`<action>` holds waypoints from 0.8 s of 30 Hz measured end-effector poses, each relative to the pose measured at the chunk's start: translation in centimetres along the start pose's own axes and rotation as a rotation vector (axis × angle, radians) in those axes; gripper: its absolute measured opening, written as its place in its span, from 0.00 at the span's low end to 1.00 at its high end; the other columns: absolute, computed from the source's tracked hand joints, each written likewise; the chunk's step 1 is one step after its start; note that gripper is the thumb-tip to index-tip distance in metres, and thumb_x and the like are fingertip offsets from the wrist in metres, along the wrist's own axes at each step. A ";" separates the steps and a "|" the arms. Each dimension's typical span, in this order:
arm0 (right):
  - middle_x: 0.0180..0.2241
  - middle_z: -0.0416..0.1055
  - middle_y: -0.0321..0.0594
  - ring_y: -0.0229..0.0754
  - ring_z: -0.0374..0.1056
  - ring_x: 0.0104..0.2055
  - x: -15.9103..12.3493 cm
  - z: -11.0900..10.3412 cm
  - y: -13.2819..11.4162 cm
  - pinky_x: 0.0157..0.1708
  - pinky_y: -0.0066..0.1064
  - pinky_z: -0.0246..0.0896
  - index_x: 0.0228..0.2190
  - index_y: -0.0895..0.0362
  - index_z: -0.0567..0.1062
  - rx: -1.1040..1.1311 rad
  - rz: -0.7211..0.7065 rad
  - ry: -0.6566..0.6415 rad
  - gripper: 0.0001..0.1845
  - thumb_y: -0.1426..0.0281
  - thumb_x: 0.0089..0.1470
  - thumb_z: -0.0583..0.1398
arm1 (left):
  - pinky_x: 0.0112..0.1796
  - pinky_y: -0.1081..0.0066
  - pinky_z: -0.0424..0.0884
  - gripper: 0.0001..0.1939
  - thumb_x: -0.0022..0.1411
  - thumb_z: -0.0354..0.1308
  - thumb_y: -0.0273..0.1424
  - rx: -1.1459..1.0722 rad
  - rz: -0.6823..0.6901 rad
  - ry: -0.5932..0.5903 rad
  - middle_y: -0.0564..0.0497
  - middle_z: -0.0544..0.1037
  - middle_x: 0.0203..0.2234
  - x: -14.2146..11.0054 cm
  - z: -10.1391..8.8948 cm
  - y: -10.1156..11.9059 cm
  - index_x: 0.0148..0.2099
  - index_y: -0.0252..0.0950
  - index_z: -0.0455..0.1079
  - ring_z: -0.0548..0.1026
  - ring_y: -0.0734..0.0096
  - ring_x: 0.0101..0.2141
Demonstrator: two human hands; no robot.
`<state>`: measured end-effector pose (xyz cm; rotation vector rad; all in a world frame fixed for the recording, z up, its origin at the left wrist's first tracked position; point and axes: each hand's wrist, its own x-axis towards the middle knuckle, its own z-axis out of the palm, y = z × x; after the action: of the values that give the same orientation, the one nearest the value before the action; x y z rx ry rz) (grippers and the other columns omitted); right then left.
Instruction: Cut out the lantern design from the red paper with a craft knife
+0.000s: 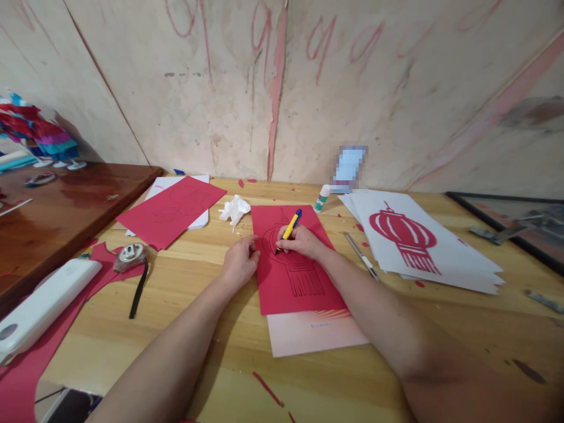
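My right hand (302, 242) is closed around a yellow pen (292, 225) with a blue end. Its dark tip touches a sheet of red paper (275, 296) that bears a lantern outline with a striped tassel. At the sheet's left edge rests my left hand (241, 258), fingers bent and thumb a little apart, with nothing visible in it. Under the red sheet, a pale printed sheet (299, 341) sticks out at the bottom. To the right, a red paper-cut lantern (403, 229) lies on white sheets (467, 270).
A craft knife (362, 257) lies beside my right forearm. Behind are a glue stick (322, 198), a propped phone (349, 167) and crumpled tissue (235, 210). Leftward lie another drawn red sheet (174, 211), a tape measure (131, 257) and a long white device (50, 305).
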<state>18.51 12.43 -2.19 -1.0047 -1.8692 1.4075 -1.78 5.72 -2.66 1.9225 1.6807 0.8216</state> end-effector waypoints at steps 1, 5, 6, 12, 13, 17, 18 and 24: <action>0.16 0.67 0.30 0.34 0.61 0.19 0.0 0.0 0.0 0.24 0.27 0.57 0.22 0.55 0.69 -0.001 -0.004 -0.007 0.15 0.60 0.40 0.67 | 0.37 0.69 0.71 0.20 0.57 0.56 0.22 -0.004 0.000 -0.001 0.49 0.77 0.32 0.0 0.0 0.0 0.53 0.34 0.72 0.75 0.67 0.31; 0.17 0.67 0.30 0.33 0.61 0.20 0.0 -0.2 0.3 0.24 0.27 0.56 0.22 0.56 0.69 -0.003 -0.026 -0.023 0.14 0.61 0.41 0.66 | 0.37 0.69 0.71 0.20 0.58 0.55 0.22 -0.009 0.001 -0.003 0.49 0.77 0.32 -0.1 0.0 0.0 0.53 0.34 0.72 0.75 0.67 0.31; 0.17 0.67 0.30 0.33 0.61 0.20 0.0 -0.2 0.3 0.24 0.27 0.56 0.22 0.56 0.69 -0.002 -0.029 -0.023 0.13 0.61 0.42 0.66 | 0.37 0.69 0.70 0.20 0.58 0.55 0.22 -0.006 -0.001 -0.004 0.49 0.77 0.32 -0.1 0.0 0.0 0.53 0.34 0.72 0.75 0.67 0.31; 0.16 0.66 0.30 0.33 0.61 0.19 0.1 -0.1 0.5 0.23 0.27 0.55 0.23 0.56 0.69 0.007 -0.032 -0.017 0.13 0.61 0.41 0.66 | 0.38 0.68 0.70 0.21 0.58 0.56 0.21 0.007 -0.009 -0.006 0.49 0.78 0.32 0.0 -0.1 0.2 0.54 0.32 0.71 0.75 0.67 0.32; 0.16 0.66 0.30 0.33 0.60 0.19 0.1 -0.1 0.5 0.23 0.27 0.55 0.23 0.56 0.69 0.009 -0.033 -0.016 0.13 0.61 0.41 0.66 | 0.38 0.68 0.70 0.21 0.58 0.56 0.21 0.011 -0.010 -0.008 0.49 0.78 0.32 0.0 -0.1 0.2 0.54 0.32 0.71 0.75 0.66 0.32; 0.16 0.66 0.30 0.33 0.60 0.19 0.1 -0.1 0.4 0.23 0.27 0.54 0.22 0.55 0.69 0.010 -0.031 -0.024 0.13 0.62 0.41 0.65 | 0.37 0.69 0.70 0.19 0.58 0.56 0.21 0.018 -0.009 -0.005 0.50 0.78 0.32 0.0 -0.1 0.2 0.52 0.34 0.72 0.75 0.67 0.31; 0.16 0.66 0.30 0.34 0.60 0.19 0.1 -0.1 0.4 0.23 0.27 0.54 0.22 0.55 0.69 0.008 -0.030 -0.025 0.12 0.62 0.41 0.65 | 0.37 0.69 0.70 0.19 0.58 0.56 0.22 0.017 -0.007 -0.003 0.50 0.77 0.32 0.0 -0.1 0.1 0.52 0.34 0.72 0.75 0.67 0.31; 0.15 0.66 0.30 0.34 0.60 0.19 0.1 -0.2 0.5 0.23 0.27 0.55 0.23 0.55 0.69 -0.006 -0.030 -0.022 0.12 0.62 0.41 0.65 | 0.38 0.69 0.71 0.19 0.57 0.56 0.21 0.015 -0.001 0.001 0.50 0.78 0.32 0.0 0.0 -0.1 0.51 0.35 0.73 0.75 0.67 0.32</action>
<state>18.72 12.74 -2.60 -0.9636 -1.8979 1.4017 -1.85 5.74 -2.68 1.9312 1.6937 0.8119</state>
